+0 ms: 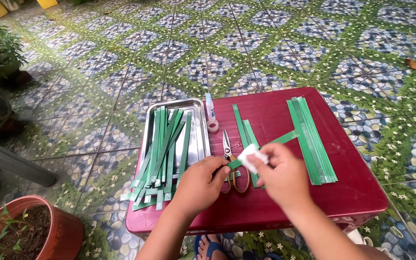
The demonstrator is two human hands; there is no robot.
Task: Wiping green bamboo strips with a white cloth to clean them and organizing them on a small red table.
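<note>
1. My left hand (201, 180) is closed in a pinch on the near end of a green strip (270, 142). The fingertips press that end down on the red table (352, 192), just beside the scissors.
2. My right hand (280, 173) is closed too, gripping a small white scrap (252, 155) between thumb and fingers. I cannot tell whether it is paper or tape.
3. The relation that matters: the strip's long axis runs from my left fingertips up and away to the right, passing under my right hand and reaching the flat stack of strips (314, 137) beyond it. The white scrap sits on the strip right beside my left fingertips, so both hands meet at the same end; the left is the one actually on the strip.
4. The scissors (231, 166) lie between my hands and just beyond them, blades pointing away from me, brown handles nearest my wrists.
5. Two more loose strips (243, 126) lie beyond the scissors, pointing away.
6. A metal tray (199, 125) sits left of my left hand and holds a loose pile of green strips (162, 154), some spilling over its near edge.
7. Beyond the tray's right rim stand a small glue bottle (209, 105) and a tape roll (212, 125), well past both hands.
</note>
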